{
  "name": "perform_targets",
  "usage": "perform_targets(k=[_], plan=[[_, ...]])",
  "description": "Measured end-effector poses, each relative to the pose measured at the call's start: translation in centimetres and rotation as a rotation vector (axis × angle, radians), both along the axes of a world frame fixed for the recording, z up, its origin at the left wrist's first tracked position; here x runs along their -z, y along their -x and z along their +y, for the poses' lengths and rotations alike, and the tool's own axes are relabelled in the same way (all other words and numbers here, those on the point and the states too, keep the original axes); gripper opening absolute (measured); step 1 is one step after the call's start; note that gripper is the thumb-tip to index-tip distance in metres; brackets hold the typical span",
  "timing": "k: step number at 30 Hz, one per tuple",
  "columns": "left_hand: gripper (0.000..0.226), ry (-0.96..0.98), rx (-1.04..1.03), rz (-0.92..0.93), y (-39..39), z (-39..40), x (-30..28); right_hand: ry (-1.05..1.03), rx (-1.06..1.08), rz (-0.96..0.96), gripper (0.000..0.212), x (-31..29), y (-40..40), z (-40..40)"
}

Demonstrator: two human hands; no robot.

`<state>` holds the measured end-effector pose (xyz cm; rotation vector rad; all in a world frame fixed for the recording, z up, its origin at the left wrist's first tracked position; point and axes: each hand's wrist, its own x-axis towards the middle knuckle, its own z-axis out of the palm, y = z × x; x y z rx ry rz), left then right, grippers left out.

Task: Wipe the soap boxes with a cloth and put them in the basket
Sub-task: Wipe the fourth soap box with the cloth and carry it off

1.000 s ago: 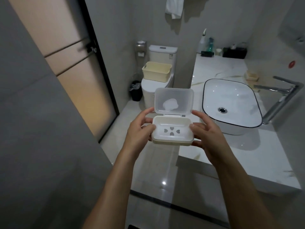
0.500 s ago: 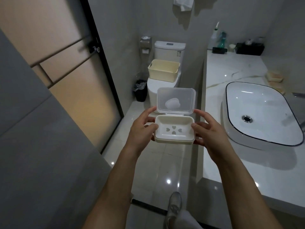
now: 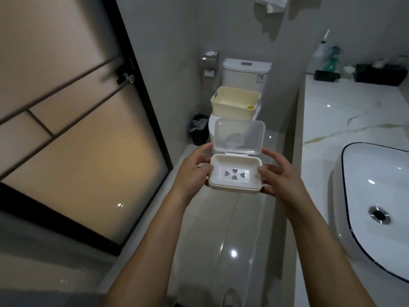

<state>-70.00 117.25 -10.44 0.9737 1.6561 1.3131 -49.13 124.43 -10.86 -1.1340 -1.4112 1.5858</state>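
Note:
A white soap box (image 3: 234, 183) with heart-shaped drain holes is held in front of me, its clear hinged lid (image 3: 239, 135) standing up. My left hand (image 3: 192, 171) grips its left end and my right hand (image 3: 281, 176) grips its right end. Beyond it, a cream basket (image 3: 234, 103) sits on the closed toilet (image 3: 245, 69); a small yellow bit shows inside at its right corner. A light cloth (image 3: 271, 5) hangs on the wall high above.
A white marble counter (image 3: 345, 120) with a basin (image 3: 376, 207) runs along the right. Bottles (image 3: 327, 54) and a black tray (image 3: 380, 74) stand at its far end. A black bin (image 3: 199, 129) is left of the toilet. A frosted glass door (image 3: 73, 129) fills the left.
I have moved forward and turned left along the counter. The toilet and basket look nearer and the basin has slid to the right edge. Both hands still hold the open box.

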Motion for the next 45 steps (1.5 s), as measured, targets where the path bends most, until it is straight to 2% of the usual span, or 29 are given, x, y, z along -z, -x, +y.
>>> perform_targets(k=[15, 21, 30, 37, 45], plan=[[0.061, 0.02, 0.043, -0.013, 6.3, 18.7, 1.8, 0.042, 0.073, -0.089, 0.05, 1.7, 6.3, 18.6], [0.063, 0.049, 0.09, -0.006, 11.8, 27.7, 4.3, 0.04, 0.137, -0.118, 0.049, 3.4, 11.2, 26.2], [0.064, 0.111, 0.149, 0.017, 21.4, 43.0, 5.8, 0.128, 0.263, -0.131, 0.059, 4.9, 21.0, 38.2], [0.067, 0.183, 0.195, 0.015, 23.7, 53.4, 10.0, 0.306, 0.298, -0.163, 0.064, 8.1, 23.7, 46.7], [0.067, 0.341, 0.186, -0.031, 24.2, 63.8, 16.9, 0.47, 0.252, -0.167, 0.069, 15.3, 25.0, 58.2]])
